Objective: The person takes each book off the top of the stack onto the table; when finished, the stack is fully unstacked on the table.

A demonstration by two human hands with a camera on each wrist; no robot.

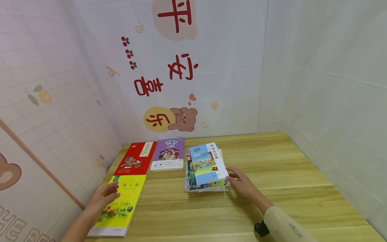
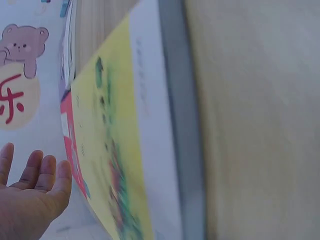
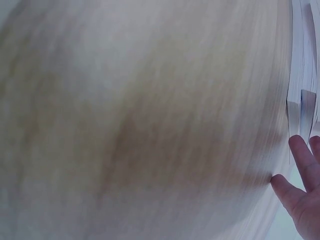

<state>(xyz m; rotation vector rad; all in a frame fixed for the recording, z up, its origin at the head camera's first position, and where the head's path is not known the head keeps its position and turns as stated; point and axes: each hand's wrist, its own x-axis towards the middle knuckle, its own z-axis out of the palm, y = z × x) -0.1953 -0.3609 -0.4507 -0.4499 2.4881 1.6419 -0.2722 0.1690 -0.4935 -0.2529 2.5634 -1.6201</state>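
Head view: a blue book (image 1: 205, 164) is seen on top of a pile of books (image 1: 191, 185), near the middle of the table (image 1: 278, 168). Its long axis is set near to far, the far end turned slightly left; the title is printed down a white strip along the right edge, the top of the cover pointed away from the person. The near right corner is met by the right hand (image 1: 240, 181), fingers slightly bent; whether light contact or a pinch is made cannot be told. The left hand (image 1: 101, 201) is held over the left side of a yellow book (image 1: 124, 195), fingers loosely extended. That book is laid near to far too, its title at the far end. Just beyond it a red book (image 1: 136, 158) is placed, with a purple book (image 1: 169, 153) to its right, both with their tops pointed away.

Left wrist view: the yellow book is shown with its white-banded near end toward the table side, its long axis carried leftward to the red book. The left hand is seen palm up, fingers spread wide.

Right wrist view: blurred wood grain is mostly shown. Book edges are seen at the right margin, the right hand's spread fingers brought close against them.
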